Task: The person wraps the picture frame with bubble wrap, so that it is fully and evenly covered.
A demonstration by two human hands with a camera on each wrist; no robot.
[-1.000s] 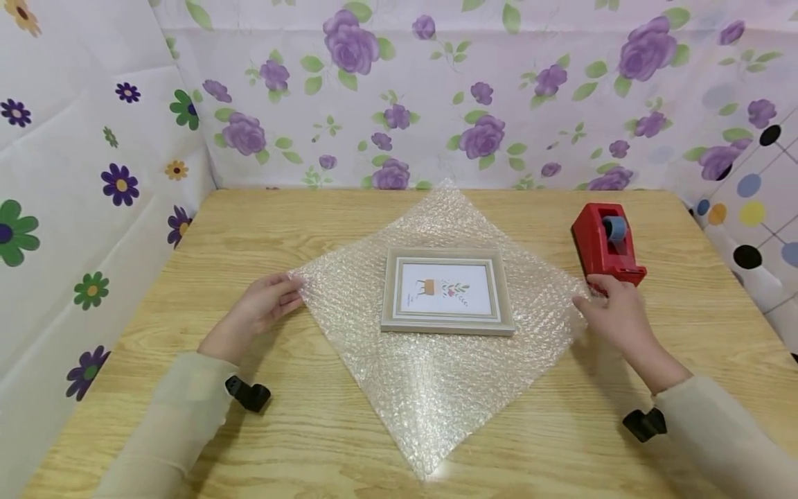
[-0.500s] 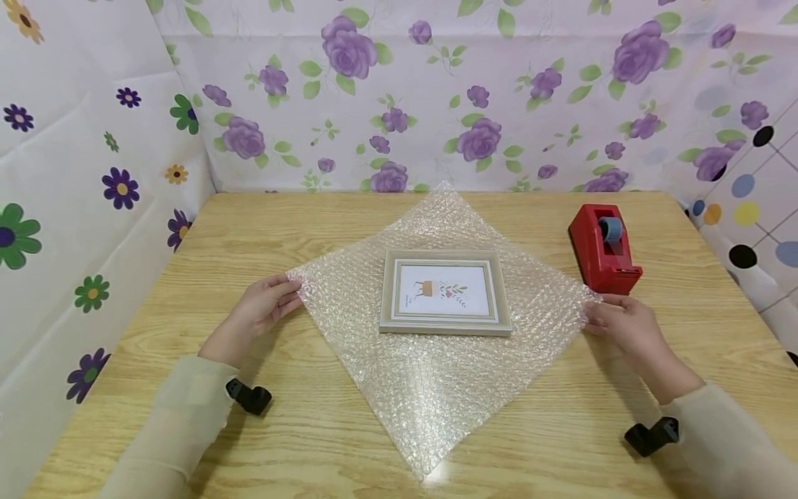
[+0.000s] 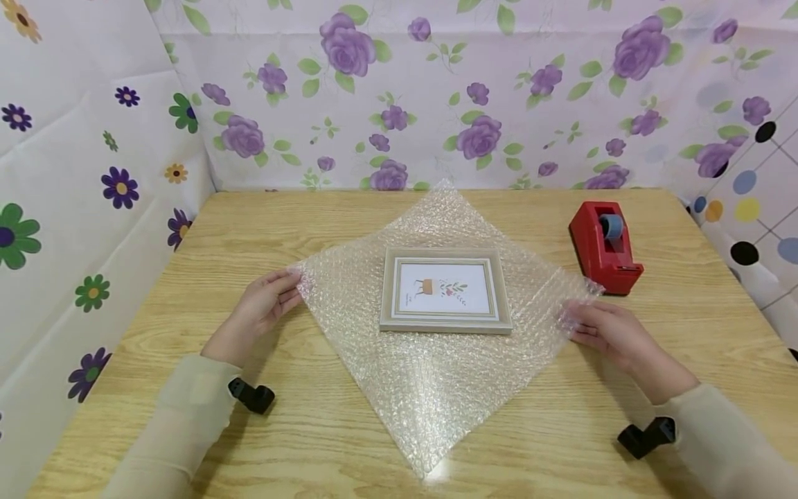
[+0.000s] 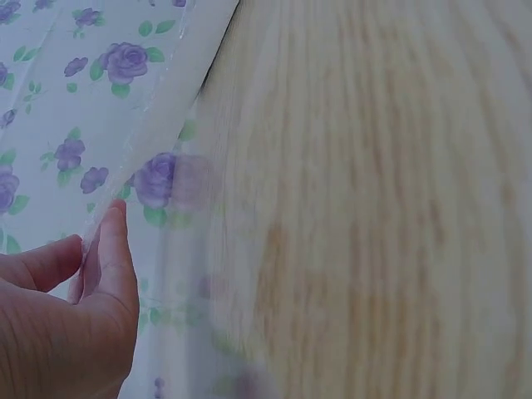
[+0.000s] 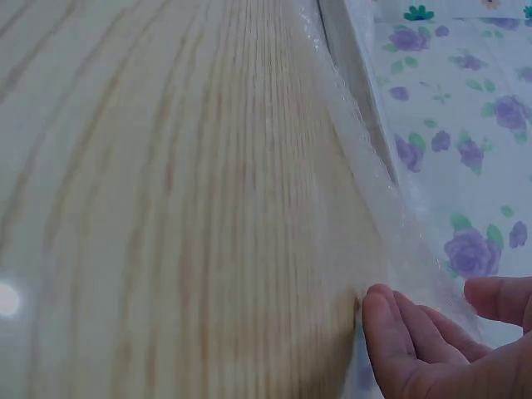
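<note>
A picture frame (image 3: 445, 324) with a pale border and a plant print lies face up on a sheet of bubble wrap (image 3: 430, 395), spread cornerwise. My left hand (image 3: 264, 305) pinches the sheet's left corner between thumb and fingers; in the left wrist view the left hand (image 4: 79, 307) holds this edge raised. My right hand (image 3: 614, 336) is at the sheet's right side, just below the corner. The right wrist view shows the right hand (image 5: 449, 349) with its thumb on one side of the bubble wrap (image 5: 399, 224) and its fingers on the other, loosely gripping it.
A red tape dispenser (image 3: 603, 249) with a blue roll stands on the wooden table (image 3: 299, 443), right behind the sheet's right corner. Flower-print cloth (image 3: 399, 90) hangs along the table's back edge. Another patterned cloth (image 3: 93, 208) borders the left side.
My right hand came onto the sheet's right corner, then slid left and down along its edge, so the corner tip now shows beyond the fingers. The left hand and picture frame have stayed put.
</note>
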